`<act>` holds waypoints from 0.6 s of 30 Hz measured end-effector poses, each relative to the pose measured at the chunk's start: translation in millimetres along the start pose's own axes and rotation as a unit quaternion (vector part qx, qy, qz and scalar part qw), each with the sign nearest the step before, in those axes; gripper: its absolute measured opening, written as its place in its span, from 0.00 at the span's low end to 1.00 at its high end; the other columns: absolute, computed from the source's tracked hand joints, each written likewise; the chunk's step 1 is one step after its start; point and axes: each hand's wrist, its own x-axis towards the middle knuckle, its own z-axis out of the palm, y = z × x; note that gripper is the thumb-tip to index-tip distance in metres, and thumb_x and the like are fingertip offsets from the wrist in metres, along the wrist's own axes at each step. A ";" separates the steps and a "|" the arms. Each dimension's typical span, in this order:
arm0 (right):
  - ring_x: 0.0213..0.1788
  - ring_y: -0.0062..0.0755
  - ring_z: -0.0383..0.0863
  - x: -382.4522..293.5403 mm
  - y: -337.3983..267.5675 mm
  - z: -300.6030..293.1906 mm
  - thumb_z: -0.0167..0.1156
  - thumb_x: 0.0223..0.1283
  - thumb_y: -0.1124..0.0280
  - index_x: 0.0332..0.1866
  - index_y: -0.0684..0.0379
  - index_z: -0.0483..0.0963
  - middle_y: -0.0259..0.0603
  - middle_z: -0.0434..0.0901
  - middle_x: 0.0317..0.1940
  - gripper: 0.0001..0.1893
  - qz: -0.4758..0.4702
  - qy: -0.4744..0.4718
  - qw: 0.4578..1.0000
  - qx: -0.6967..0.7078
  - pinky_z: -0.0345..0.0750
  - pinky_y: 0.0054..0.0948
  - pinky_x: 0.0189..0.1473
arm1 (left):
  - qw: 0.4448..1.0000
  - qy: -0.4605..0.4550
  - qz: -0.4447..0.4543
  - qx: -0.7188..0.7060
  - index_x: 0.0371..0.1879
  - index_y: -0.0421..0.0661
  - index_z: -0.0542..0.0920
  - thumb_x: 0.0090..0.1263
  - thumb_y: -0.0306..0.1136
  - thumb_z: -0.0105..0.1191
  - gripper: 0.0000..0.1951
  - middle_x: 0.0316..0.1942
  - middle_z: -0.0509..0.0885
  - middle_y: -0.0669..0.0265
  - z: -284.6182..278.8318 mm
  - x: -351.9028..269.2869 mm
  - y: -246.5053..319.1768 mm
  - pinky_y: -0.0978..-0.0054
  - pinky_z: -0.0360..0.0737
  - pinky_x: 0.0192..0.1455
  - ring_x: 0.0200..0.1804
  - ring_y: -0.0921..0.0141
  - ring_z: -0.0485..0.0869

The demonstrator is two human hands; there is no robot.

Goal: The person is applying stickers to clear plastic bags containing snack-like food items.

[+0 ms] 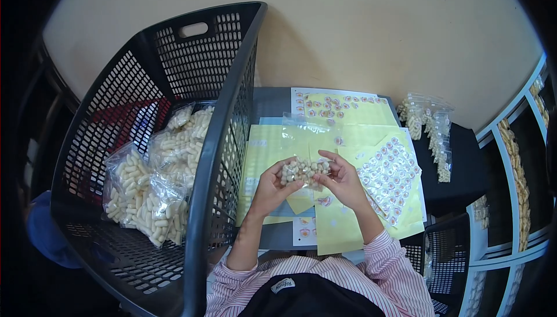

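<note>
Between both hands I hold a clear plastic bag (306, 172) of small round cream-coloured pieces. My left hand (276, 183) grips its left end, thumb on the near side. At the other end, my right hand (343, 177) pinches the bag with the thumb and fingers. The bag's unfilled upper part (304, 129) stretches away from me over the papers. Beneath lie yellow sticker sheets (278, 143). One sheet of round stickers (389, 182) lies just right of my right hand.
A tall black plastic basket (202, 195) on the left holds several clear bags of white oblong pieces (130, 177). Filled small bags (437, 129) line a black surface (461, 164) at right. White shelving (496, 143) with packed goods stands farther right. A beige wall (348, 34) rises behind the table.
</note>
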 end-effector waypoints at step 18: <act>0.31 0.19 0.76 16.3 10.5 9.1 0.65 0.41 0.78 0.48 0.69 0.66 0.37 0.76 0.29 0.25 -0.005 0.083 0.994 -0.065 0.75 0.17 0.34 | 0.995 0.000 -0.049 -0.091 0.46 0.37 0.68 0.56 0.25 0.55 0.19 0.39 0.76 0.65 -6.9 21.0 -34.9 0.82 0.74 0.42 0.39 0.77 0.76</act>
